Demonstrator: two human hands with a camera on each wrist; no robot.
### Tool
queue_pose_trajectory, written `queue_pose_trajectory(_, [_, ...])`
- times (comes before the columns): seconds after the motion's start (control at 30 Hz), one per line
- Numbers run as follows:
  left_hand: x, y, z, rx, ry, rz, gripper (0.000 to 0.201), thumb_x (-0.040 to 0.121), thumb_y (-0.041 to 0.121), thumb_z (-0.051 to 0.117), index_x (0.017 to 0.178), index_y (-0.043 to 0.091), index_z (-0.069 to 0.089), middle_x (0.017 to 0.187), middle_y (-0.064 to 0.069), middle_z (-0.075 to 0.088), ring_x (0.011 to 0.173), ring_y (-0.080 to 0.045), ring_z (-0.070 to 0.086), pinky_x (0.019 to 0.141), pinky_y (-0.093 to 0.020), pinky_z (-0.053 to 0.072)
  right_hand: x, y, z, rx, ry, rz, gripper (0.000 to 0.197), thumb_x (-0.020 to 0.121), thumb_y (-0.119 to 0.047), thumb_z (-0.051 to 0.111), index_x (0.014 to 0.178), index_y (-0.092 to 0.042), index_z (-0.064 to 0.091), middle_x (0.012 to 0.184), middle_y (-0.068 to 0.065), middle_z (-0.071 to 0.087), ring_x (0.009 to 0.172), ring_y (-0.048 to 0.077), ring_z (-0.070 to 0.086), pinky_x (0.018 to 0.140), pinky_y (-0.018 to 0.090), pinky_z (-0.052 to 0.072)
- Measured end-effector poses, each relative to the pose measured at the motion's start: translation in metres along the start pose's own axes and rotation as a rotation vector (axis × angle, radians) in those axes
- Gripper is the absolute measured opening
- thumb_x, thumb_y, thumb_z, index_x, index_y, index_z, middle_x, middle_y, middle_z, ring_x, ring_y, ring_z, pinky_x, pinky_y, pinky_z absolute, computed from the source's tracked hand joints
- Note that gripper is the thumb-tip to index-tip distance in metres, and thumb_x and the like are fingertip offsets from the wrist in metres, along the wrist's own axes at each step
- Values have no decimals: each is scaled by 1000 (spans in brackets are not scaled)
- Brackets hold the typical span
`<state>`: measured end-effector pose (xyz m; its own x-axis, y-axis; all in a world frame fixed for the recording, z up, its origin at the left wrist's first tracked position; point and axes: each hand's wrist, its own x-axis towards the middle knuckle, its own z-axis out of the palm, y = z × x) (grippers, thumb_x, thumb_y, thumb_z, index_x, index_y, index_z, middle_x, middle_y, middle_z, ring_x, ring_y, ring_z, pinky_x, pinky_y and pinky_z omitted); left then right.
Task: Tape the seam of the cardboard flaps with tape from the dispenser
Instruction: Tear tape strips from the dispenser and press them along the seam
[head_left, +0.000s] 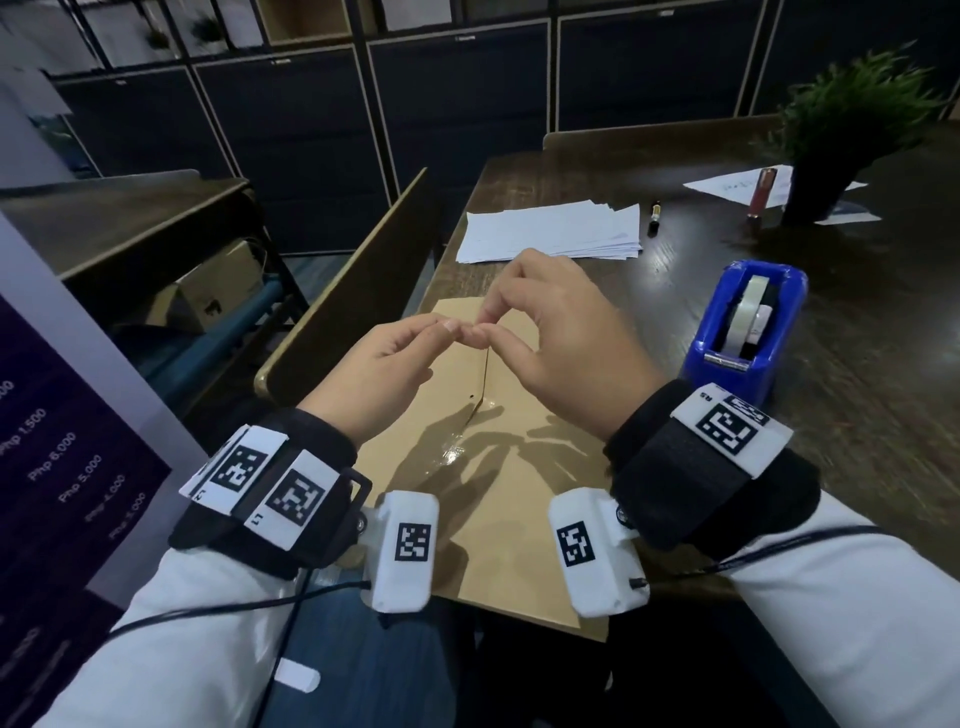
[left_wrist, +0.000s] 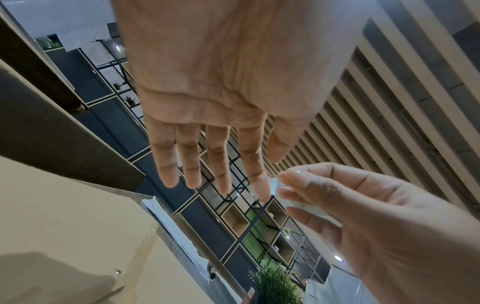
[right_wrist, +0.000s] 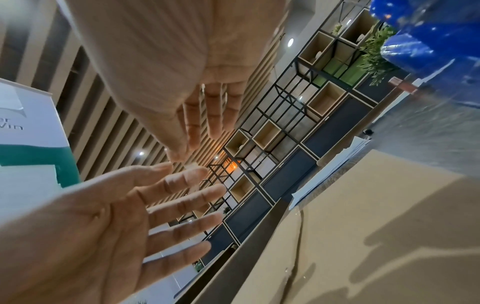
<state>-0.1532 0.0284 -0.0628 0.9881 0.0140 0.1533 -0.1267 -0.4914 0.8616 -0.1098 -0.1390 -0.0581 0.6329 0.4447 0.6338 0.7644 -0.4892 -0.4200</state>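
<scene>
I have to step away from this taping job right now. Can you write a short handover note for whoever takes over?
Left hand: raised over the cardboard, thumb and forefinger pinching one end of a clear tape strip.
Right hand: also raised, pinching the strip's other end; fingertips of both hands nearly meet.
Cardboard flaps lie flat on the table; the seam runs away from the person.
Blue dispenser stands to the right of the cardboard.
Done: glossy tape already covers the near stretch of the seam.
Left: lay this strip on the far stretch, which looks bare, and press it down.
</scene>
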Motion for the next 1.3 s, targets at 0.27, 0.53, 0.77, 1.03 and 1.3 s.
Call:
queue_pose_trajectory(0.27, [13,-7,-17,301,-15,-193,24,98,32,46,105,26,68,103,9,64,104,-9,58,83,-24,48,0,4,1,122,31,49,9,91,-23,59,87,-16,63,90,-6,56,88,12,52,80,24,42])
queue_pose_trajectory(0.53, [31,-16,-16,750,-353,-390,26,93,37,55,112,24,67,102,6,67,94,-11,62,77,-24,44,2,16,-5,272,-95,386,9,92,-19,59,88,-15,65,72,-16,54,64,-4,49,57,4,36])
queue_pose_trajectory(0.77, [25,-12,-5,914,-412,-410,34,93,36,56,125,27,60,119,1,62,100,-16,59,76,-24,44,-1,22,2,273,-156,452,10,91,-19,61,91,-11,68,76,-11,58,65,-4,49,52,-2,36])
queue_pose_trajectory(1.03, [12,-13,-8,1017,-487,-395,44,94,33,55,138,29,48,130,-3,56,113,-21,56,82,-27,44,-3,24,9,367,-225,524,10,88,-14,64,91,-8,71,78,-5,66,66,-1,53,57,6,42])
queue_pose_trajectory(1.3, [10,-20,-20,998,-441,-298,32,93,34,55,125,37,59,123,9,58,106,-14,57,86,-28,48,-4,20,29,413,-411,582,7,86,-13,67,87,-9,72,83,4,69,69,9,53,66,18,44])
